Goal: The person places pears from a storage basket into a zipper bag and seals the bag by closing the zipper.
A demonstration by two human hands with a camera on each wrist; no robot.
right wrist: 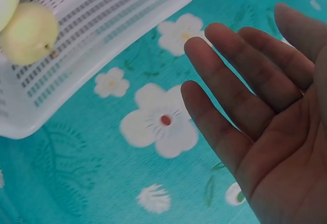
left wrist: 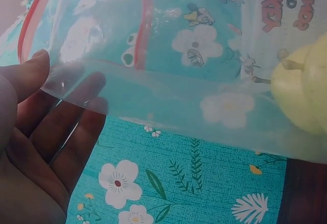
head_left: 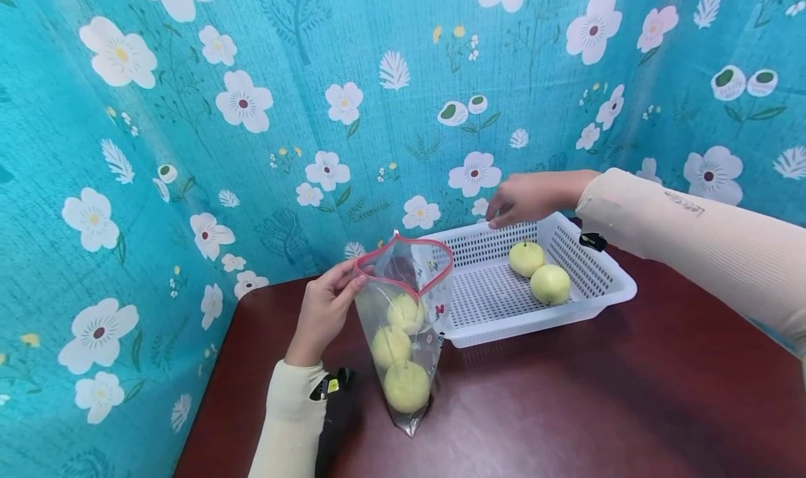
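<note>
My left hand (head_left: 322,311) pinches the rim of a clear zip bag (head_left: 371,303) with a red edge. The bag's mouth gapes, and three pale yellow-green pears (head_left: 406,387) lie stacked inside it. In the left wrist view the thumb and fingers grip the clear plastic (left wrist: 168,96), with a pear (left wrist: 299,88) at the right edge. Over the back rim of a white basket (head_left: 504,331) hovers my right hand (head_left: 535,194), holding nothing. Its fingers are loosely extended in the right wrist view. Two pears (head_left: 550,285) sit in the basket's right part.
A dark red-brown table (head_left: 541,408) carries the basket and the bag. Blue floral cloth (head_left: 378,114) hangs behind the table and along its sides. The basket stands just right of the bag, its left end partly behind it.
</note>
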